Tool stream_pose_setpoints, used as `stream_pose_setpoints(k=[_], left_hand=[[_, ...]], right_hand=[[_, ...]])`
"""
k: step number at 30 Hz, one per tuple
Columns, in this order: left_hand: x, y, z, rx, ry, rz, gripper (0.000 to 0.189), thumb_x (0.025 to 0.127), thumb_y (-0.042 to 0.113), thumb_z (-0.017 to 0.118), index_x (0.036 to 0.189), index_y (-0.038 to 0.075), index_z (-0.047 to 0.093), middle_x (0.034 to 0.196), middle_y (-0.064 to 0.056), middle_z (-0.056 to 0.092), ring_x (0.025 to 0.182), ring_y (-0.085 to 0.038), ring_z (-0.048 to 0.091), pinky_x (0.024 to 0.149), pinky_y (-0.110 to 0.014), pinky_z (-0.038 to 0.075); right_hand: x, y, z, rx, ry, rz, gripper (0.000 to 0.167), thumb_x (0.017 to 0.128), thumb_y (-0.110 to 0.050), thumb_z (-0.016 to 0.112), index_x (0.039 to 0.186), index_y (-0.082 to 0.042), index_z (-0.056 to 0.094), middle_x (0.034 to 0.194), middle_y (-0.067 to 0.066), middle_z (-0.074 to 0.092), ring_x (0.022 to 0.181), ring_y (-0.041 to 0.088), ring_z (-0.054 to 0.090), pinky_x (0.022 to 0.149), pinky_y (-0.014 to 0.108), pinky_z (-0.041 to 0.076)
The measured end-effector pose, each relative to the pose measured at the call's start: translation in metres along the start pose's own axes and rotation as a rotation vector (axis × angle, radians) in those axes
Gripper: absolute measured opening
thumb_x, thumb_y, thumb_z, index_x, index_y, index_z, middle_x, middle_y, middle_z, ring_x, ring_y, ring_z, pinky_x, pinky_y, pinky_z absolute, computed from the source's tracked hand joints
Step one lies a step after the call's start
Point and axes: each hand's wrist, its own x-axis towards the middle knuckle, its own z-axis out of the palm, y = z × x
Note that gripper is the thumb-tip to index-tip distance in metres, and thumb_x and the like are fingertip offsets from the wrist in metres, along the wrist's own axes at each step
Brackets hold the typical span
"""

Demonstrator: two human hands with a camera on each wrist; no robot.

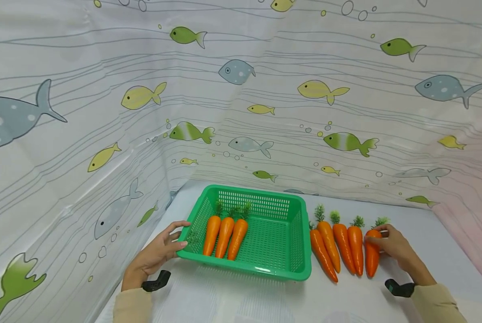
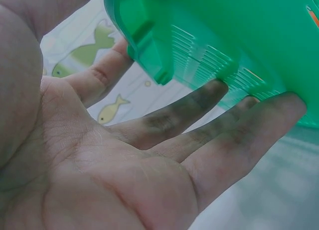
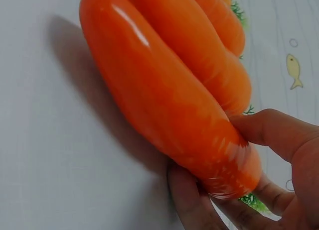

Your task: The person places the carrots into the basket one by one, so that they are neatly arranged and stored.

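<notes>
A green plastic basket (image 1: 271,233) stands on the white table, with three orange carrots (image 1: 225,235) lying side by side at its left. My left hand (image 1: 160,249) holds the basket's left rim; in the left wrist view its fingers (image 2: 169,118) reach under the basket wall. At the right end of a row of carrots (image 1: 340,244), my right hand (image 1: 394,244) pinches the top of the last carrot (image 3: 159,95), near its green leaves. Thumb and fingers lie on opposite sides of it. That carrot's tip points toward me.
The row of several carrots lies close to the basket's right wall. A white cloth with printed fish (image 1: 261,148) rises behind the table (image 1: 265,305) and along its left side. Dark devices (image 1: 157,281) are strapped on both wrists.
</notes>
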Motion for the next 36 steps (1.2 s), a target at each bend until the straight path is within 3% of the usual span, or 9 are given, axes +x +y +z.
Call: stream_pose_setpoints(k=[7, 15, 21, 28, 36], left_hand=[[0.002, -0.001, -0.001, 0.015, -0.003, 0.01, 0.062, 0.101, 0.008, 0.062, 0.155, 0.014, 0.034, 0.167, -0.024, 0.005, 0.152, -0.048, 0.007, 0.106, -0.048, 0.041], [0.002, -0.002, -0.002, 0.002, 0.008, 0.007, 0.062, 0.1, 0.005, 0.063, 0.155, 0.013, 0.034, 0.165, -0.024, 0.013, 0.147, -0.047, 0.022, 0.101, -0.044, 0.045], [0.0, -0.001, -0.001, -0.012, 0.0, 0.01, 0.063, 0.1, 0.005, 0.063, 0.155, 0.012, 0.033, 0.165, -0.023, 0.013, 0.145, -0.046, 0.023, 0.1, -0.044, 0.046], [0.001, -0.002, -0.001, -0.002, -0.003, 0.02, 0.061, 0.1, 0.004, 0.062, 0.154, 0.012, 0.034, 0.163, -0.024, 0.017, 0.138, -0.041, 0.036, 0.098, -0.045, 0.047], [0.001, -0.004, -0.002, 0.004, -0.003, 0.018, 0.061, 0.1, 0.005, 0.062, 0.154, 0.013, 0.035, 0.164, -0.023, 0.018, 0.14, -0.044, 0.034, 0.099, -0.046, 0.046]], right_hand=[[-0.004, 0.001, -0.008, -0.034, 0.03, 0.003, 0.082, 0.096, -0.05, 0.068, 0.142, 0.011, 0.038, 0.139, 0.044, 0.038, 0.102, 0.04, 0.061, 0.079, 0.042, 0.058], [-0.014, -0.005, -0.019, 0.019, 0.085, -0.061, 0.088, 0.097, -0.055, 0.066, 0.147, 0.011, 0.037, 0.143, 0.044, 0.036, 0.09, 0.028, 0.07, 0.076, 0.04, 0.06], [-0.018, -0.016, -0.022, 0.05, 0.102, -0.097, 0.086, 0.098, -0.052, 0.065, 0.15, 0.01, 0.035, 0.145, 0.042, 0.035, 0.098, 0.033, 0.067, 0.076, 0.039, 0.061], [-0.024, -0.035, -0.021, 0.094, 0.104, -0.14, 0.085, 0.099, -0.051, 0.065, 0.151, 0.009, 0.035, 0.146, 0.041, 0.036, 0.093, 0.025, 0.07, 0.078, 0.042, 0.06], [-0.031, -0.054, -0.014, 0.129, 0.074, -0.185, 0.081, 0.1, -0.046, 0.066, 0.152, 0.008, 0.034, 0.144, 0.037, 0.04, 0.098, 0.024, 0.066, 0.079, 0.04, 0.06]])
